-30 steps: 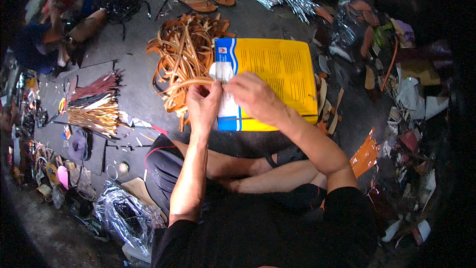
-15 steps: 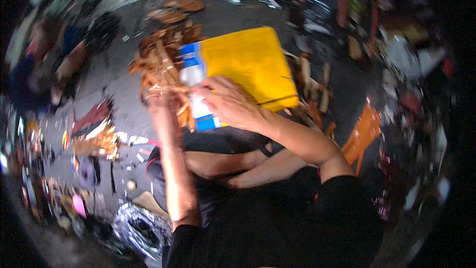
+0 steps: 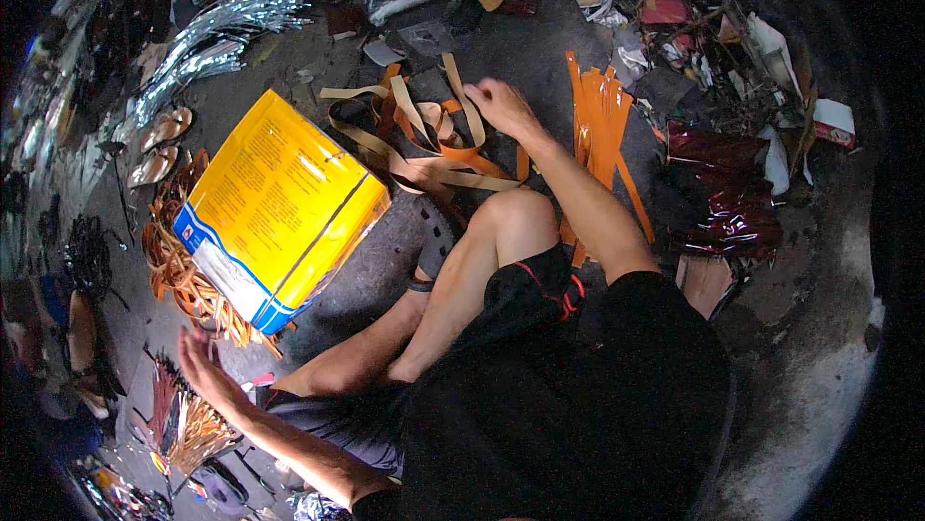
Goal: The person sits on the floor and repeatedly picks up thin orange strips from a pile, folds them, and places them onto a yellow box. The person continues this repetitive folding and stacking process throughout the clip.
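Observation:
A boxy yellow container (image 3: pixel 279 198) with a blue and white band stands tilted on the floor, a dark band around it. My left hand (image 3: pixel 207 372) is beside its near left corner, fingers stretched out and holding nothing. Brown curled strips (image 3: pixel 178 275) lie against the container's left side. Beyond my knee, a loose heap of tan strips (image 3: pixel 409 160) spreads over the floor. My right hand (image 3: pixel 501 105) reaches to the heap's far right, its fingers curled against one upstanding tan strip (image 3: pixel 462 102).
Glossy orange strips (image 3: pixel 599 126) lie right of my right forearm, with dark red shiny sheets (image 3: pixel 723 193) farther right. Silver strips (image 3: pixel 217 34) and a pair of sandals (image 3: pixel 159 150) are at the far left. Scraps (image 3: pixel 674 15) litter the far right. A tasselled bundle (image 3: pixel 198 429) lies near left.
My view has swung right. Both hands, earlier together at the container's left edge by the brown strips, are now apart: the right at the tan strips, the left drawn back from the container.

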A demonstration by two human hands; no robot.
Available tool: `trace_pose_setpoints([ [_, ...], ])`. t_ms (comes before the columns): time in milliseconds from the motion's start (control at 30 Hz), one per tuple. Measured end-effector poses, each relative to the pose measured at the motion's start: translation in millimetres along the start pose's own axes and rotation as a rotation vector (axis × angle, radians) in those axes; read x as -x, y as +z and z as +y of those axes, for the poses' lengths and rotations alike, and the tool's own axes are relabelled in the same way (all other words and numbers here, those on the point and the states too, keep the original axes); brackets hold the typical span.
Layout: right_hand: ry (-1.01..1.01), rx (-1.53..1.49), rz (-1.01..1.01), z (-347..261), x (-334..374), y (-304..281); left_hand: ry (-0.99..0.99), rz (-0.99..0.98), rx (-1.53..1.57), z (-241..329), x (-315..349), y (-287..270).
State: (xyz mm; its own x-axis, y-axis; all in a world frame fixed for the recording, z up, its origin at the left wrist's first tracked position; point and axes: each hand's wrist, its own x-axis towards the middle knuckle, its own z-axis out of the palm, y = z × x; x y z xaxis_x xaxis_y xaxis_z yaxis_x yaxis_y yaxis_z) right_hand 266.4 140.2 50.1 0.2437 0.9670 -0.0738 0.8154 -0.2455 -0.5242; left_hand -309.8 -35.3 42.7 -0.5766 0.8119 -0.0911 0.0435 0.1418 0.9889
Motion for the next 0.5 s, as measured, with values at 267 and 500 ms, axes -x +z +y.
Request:
trace_pose_setpoints([
  [267,0.054,-0.513,0.255,45.8,-19.0,31.0,0.118,0.051,0.093,16.9,27.2,34.9],
  [500,-0.309,-1.028,-0.468,-111.7,35.7,-51.0,0.071,-0.518,-0.007,125.2,92.1,174.1],
])
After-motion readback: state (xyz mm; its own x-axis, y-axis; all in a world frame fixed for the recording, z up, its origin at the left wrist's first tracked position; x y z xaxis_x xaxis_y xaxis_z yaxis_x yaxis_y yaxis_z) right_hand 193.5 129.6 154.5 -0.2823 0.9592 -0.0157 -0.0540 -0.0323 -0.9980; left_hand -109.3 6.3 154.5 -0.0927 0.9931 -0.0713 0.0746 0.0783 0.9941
